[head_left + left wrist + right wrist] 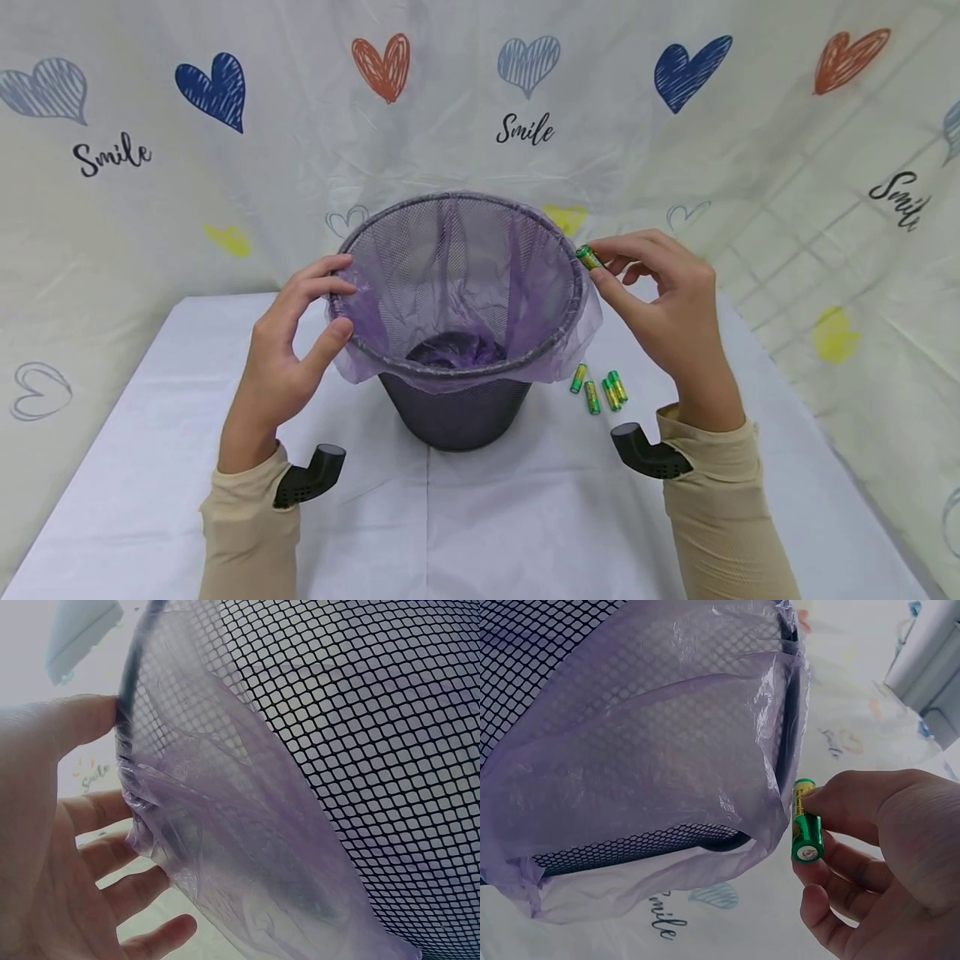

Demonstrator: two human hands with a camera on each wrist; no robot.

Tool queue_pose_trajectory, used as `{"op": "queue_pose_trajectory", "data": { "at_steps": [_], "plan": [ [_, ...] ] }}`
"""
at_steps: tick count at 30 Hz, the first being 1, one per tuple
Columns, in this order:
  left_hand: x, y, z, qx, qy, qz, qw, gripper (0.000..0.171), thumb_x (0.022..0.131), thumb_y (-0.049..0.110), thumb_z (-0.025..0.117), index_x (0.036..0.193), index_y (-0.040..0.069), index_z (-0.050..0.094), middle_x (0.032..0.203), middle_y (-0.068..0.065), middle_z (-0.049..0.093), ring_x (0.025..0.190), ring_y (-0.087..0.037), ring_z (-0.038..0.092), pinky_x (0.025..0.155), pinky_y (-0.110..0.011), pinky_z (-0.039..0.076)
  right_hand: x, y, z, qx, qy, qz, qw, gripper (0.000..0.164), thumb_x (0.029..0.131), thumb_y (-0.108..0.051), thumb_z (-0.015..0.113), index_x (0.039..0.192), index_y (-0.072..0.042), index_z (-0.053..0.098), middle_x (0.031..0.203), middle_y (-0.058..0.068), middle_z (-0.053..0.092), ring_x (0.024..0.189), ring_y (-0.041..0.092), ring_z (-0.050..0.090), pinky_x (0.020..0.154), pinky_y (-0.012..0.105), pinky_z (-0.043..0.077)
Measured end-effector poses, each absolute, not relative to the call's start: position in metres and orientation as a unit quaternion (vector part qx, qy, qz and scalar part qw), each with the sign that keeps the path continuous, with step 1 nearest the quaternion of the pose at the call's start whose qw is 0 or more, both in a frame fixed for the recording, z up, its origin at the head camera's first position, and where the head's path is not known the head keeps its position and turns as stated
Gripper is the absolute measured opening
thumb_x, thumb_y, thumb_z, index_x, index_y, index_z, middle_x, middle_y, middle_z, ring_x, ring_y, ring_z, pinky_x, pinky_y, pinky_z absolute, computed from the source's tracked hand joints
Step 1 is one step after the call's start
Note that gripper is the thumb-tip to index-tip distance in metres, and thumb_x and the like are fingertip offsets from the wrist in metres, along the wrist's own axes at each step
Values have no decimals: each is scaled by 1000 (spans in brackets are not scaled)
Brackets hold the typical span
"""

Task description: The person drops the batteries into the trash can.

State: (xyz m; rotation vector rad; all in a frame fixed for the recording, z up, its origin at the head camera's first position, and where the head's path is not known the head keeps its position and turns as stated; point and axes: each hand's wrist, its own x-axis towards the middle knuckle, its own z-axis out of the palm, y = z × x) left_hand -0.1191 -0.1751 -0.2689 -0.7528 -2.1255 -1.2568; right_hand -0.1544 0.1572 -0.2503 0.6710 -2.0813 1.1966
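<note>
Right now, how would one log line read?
left fingers: touching lined bin; right fingers: pinching battery beside bin; loose batteries: on table

The surface (360,542) is white, and one thin straight line (427,525) runs along it toward the front; on it stands the dark mesh bin (454,417); to the right of this bin lie four small green-and-yellow batteries (592,397), two of them close side by side.

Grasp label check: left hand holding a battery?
No: the left hand holds the basket's rim, while the right hand holds a battery.
</note>
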Motion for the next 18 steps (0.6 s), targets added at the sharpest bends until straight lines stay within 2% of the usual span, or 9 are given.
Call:
{"op": "queue_pose_trajectory", "data": {
  "at_steps": [10, 14, 18],
  "plan": [
    [-119, -175, -268, -278, -793, -468, 274, 29, 88, 13, 54, 106, -10, 54, 128, -23, 50, 124, -34, 43, 108, -23, 30, -162, 156, -255, 270, -798, 440, 311, 25, 76, 0, 68, 99, -10, 70, 90, 3, 66, 78, 7, 56, 69, 18, 44],
    [-119, -175, -268, -278, -792, -469, 274, 29, 88, 13, 54, 106, -10, 54, 128, -23, 50, 124, -34, 43, 108, -23, 30, -159, 153, -251, 268, -803, 434, 306, 24, 76, 2, 67, 99, -7, 70, 90, 5, 66, 78, 7, 55, 69, 17, 44],
    [-118, -175, -268, -281, -790, -469, 276, 30, 89, 14, 54, 106, -11, 54, 128, -23, 50, 124, -34, 43, 108, -23, 31, -150, 146, -242, 271, -804, 435, 301, 21, 76, 5, 65, 97, 0, 69, 88, 10, 65, 77, 9, 54, 68, 19, 44]
  ]
}}
